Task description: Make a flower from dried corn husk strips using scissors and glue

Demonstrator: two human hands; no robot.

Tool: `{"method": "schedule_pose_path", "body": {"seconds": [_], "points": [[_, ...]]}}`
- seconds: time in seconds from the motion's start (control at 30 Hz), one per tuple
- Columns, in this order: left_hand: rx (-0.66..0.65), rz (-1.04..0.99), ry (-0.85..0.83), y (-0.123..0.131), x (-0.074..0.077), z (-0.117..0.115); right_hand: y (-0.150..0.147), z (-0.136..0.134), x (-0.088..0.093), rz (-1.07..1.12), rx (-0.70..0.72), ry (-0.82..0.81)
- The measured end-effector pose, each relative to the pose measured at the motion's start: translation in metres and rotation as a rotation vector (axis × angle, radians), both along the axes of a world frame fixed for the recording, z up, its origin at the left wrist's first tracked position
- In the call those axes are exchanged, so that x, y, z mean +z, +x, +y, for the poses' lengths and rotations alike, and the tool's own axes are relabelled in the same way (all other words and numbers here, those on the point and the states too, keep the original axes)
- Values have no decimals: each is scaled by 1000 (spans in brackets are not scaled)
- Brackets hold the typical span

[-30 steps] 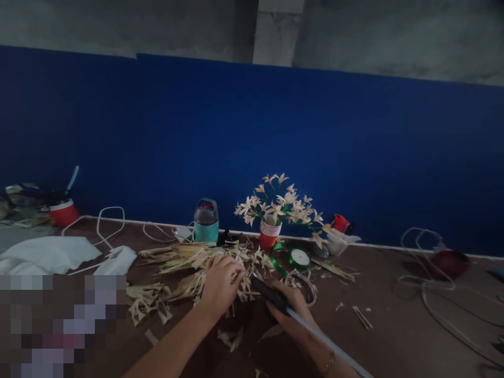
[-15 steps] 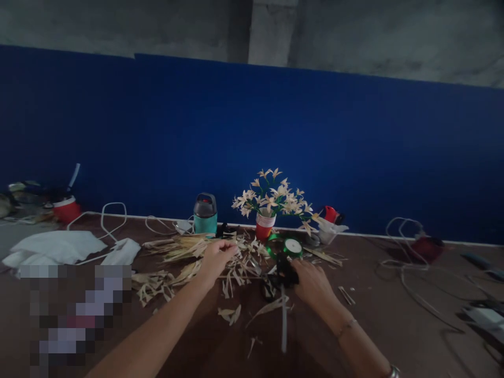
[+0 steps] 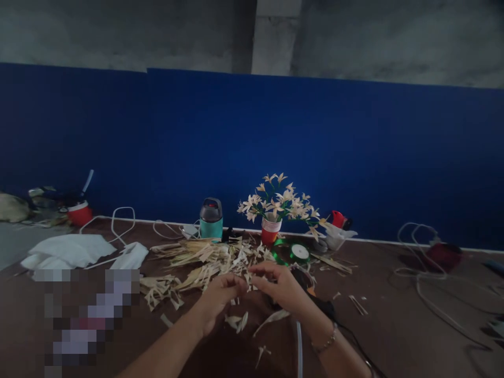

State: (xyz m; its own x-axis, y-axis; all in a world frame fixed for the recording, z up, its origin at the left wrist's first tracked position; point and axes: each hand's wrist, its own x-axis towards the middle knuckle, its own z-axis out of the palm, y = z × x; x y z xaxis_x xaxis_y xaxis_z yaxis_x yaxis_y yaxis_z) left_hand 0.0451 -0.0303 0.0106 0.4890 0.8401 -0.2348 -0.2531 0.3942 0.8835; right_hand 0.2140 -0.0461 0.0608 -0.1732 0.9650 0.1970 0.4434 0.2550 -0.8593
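While two hands meet, dry strips lie just beyond

As the left hand [image 3: 222, 294] and right hand [image 3: 283, 286] face each other above the brown table [image 3: 394, 325], only a narrow gap parts their fingertips. The left thumb and fingers bend closely together; whether they pinch a small scrap, I cannot tell. The right thumb and forefinger stand slightly apart, with nothing clearly visible between them.

Beyond the fingertips lies the heap of dry leaf strips [image 3: 197, 252], spreading off to the left. Its longer strips run mostly sideways, roughly across the line of the forearms, and the left hand is nearer to most of them. Whether either hand touches the heap is unclear.

Just beside the right wrist, on its outer side, rests a black tool [image 3: 325, 305], partly hidden by that arm. A pale rod [image 3: 300, 346] runs from beneath the wrist toward the wearer; its join with the tool is out of sight. Farther back, a red cup [image 3: 270, 231] holds pale flowers [image 3: 289, 199].
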Motion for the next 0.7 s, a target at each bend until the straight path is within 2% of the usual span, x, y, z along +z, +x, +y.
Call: {"method": "schedule_pose_path", "body": {"seconds": [0.1, 0.17, 0.33, 0.4, 0.53, 0.7], "points": [[37, 25, 23, -2, 2, -2, -13, 6, -10, 133, -20, 77], [98, 143, 157, -4, 3, -2, -16, 9, -16, 156, -42, 103], [368, 545, 893, -12, 4, 3, -21, 11, -22, 131, -95, 165], [425, 651, 1088, -15, 4, 3, -23, 11, -24, 140, -122, 167], [437, 811, 1296, -20, 5, -1, -26, 12, -29, 173, -151, 158], [445, 874, 1468, -23, 8, -5, -25, 13, -32, 191, -146, 178]]}}
